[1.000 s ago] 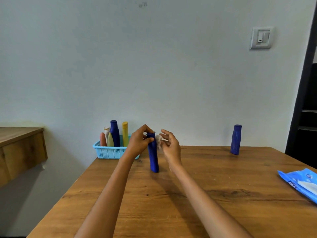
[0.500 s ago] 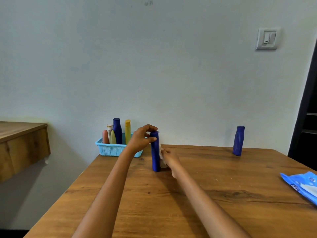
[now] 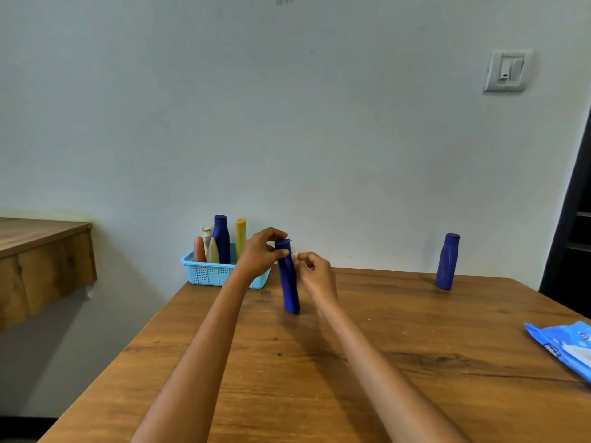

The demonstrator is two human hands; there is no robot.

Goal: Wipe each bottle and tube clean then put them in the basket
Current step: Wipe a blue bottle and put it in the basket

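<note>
A tall blue tube (image 3: 288, 279) stands on its end on the brown wooden surface (image 3: 351, 362), leaning a little. My left hand (image 3: 260, 254) holds the top of the tube, with my thumb and fingers curled round its cap. My right hand (image 3: 315, 276) is just beside the tube on its right side. Its fingers (image 3: 303, 259) are bent and pinch a small white wipe (image 3: 295, 256) that touches the upper part of the tube. Only a tiny bit of the wipe shows, so I cannot tell how it is folded. Behind my left hand, at the far left corner of the surface, sits a light blue basket (image 3: 211, 274) with little holes in its wall. Inside it stand a dark blue bottle (image 3: 221, 238), a yellow bottle (image 3: 240, 236), a white bottle (image 3: 207, 235), a pink tube (image 3: 199, 250) and a pale yellow tube (image 3: 212, 251), all close together. Far off to the right, near the back edge, another blue bottle (image 3: 447, 262) stands alone, well apart from my hands. At the right edge of the surface lies a blue pack of wipes (image 3: 566, 345), partly cut off from view. A pale wall (image 3: 287, 123) is behind it all, with a white light switch (image 3: 507, 71) high on the right. On the left there is a wooden shelf (image 3: 41, 251).
</note>
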